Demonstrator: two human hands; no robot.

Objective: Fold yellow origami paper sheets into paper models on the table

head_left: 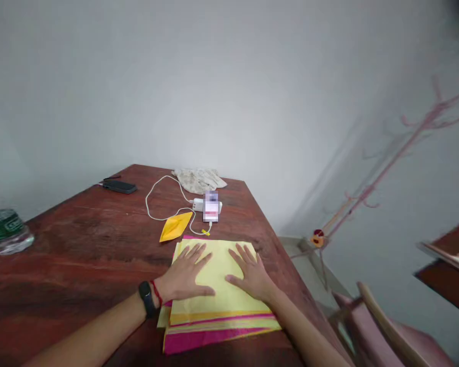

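Note:
A stack of coloured paper [218, 300] lies on the wooden table, pale yellow on top, with orange, magenta and more yellow edges showing unevenly beneath. My left hand [185, 273] rests flat on the left part of the top sheet, fingers spread; a black band and a red cord circle its wrist. On the right part of the same sheet lies my right hand [251, 273], also with its fingers apart. Just beyond the stack, to the left, sits a folded yellow-orange paper piece [176, 227]. Neither hand grips anything.
Behind the stack are a phone [211, 206] on a white power bank [198, 205], a white cable [147, 201] and a crumpled cloth [199, 179]. A dark device [119, 186] and a bottle [7, 230] stand left. Right of the table are a coat rack [393, 163] and chair [382, 326].

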